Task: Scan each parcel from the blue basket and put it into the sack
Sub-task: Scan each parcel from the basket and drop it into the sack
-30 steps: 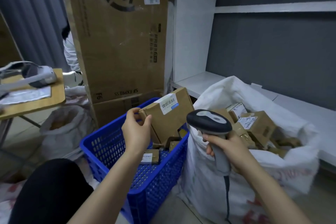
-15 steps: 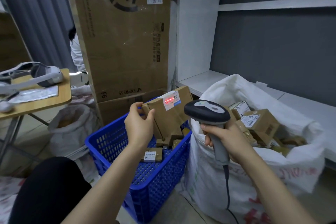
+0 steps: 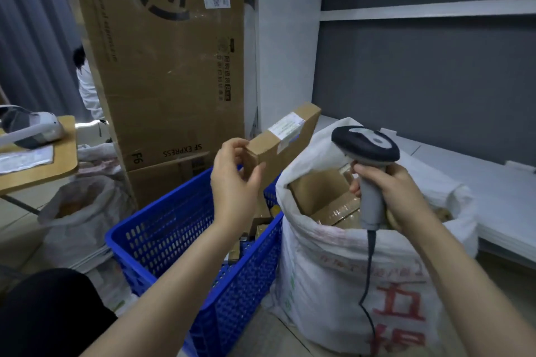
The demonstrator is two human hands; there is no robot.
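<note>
1. Left hand (image 3: 235, 180): thumb and curled fingers pinch the near end of a flat cardboard parcel (image 3: 290, 151). The parcel is in the air, tilted with its far end up, above the far right corner of the blue basket (image 3: 162, 223) and just beside the mouth of the sack (image 3: 333, 269).
2. The label (image 3: 285, 127) lies along the parcel's upper edge. We judge it is held this way to show the barcode to the reader. No red beam shows on it, so we cannot tell whether the read is done.
3. Right hand (image 3: 397, 194): wrapped round the grip of the scanner (image 3: 365, 145), whose head sits above the sack's mouth. Its cable hangs down the sack's front.
4. The sack's mouth is open and cardboard boxes (image 3: 324, 197) reach near its rim, so the drop is short. A long flat parcel probably goes best laid on top.
5. In the way: the scanner hand fills the middle of the mouth, and the sack's left rim stands between parcel and opening. Small parcels (image 3: 258, 230) remain on the basket's floor, so the task is unfinished.
6. Around: a large carton (image 3: 174, 66) behind the basket, a second sack (image 3: 78, 211) at the left, a desk (image 3: 43, 171) bearing a headset (image 3: 32, 127), a person in white (image 3: 87, 90) and a white shelf (image 3: 478, 177) on the right.
</note>
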